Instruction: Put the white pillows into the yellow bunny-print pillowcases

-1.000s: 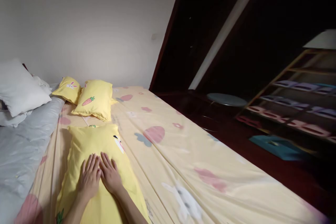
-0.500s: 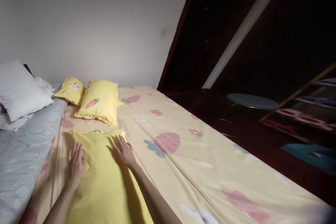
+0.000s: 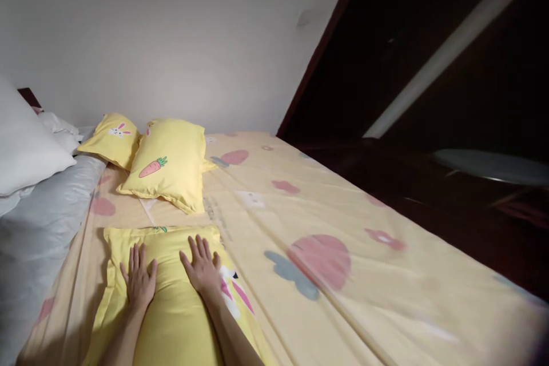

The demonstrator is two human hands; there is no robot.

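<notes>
- Lower left of the frame: the left hand (image 3: 139, 279) and right hand (image 3: 201, 266) lie flat, palms down and fingers spread, on a yellow pillow (image 3: 174, 311); neither grips anything.
- That pillow lies on the bed's pale yellow sheet (image 3: 343, 303), printed with pink and blue shapes.
- Far left: a grey quilt (image 3: 34, 229) alongside the sheet.
- Further up, left of centre: a carrot-print pillow (image 3: 169, 168) touching a rabbit-print pillow (image 3: 111, 138).
- Upper left edge: a white pillow (image 3: 21, 148).

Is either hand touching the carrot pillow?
No, left hand and right hand lie flat on the nearer pillow, apart from the carrot pillow.
</notes>
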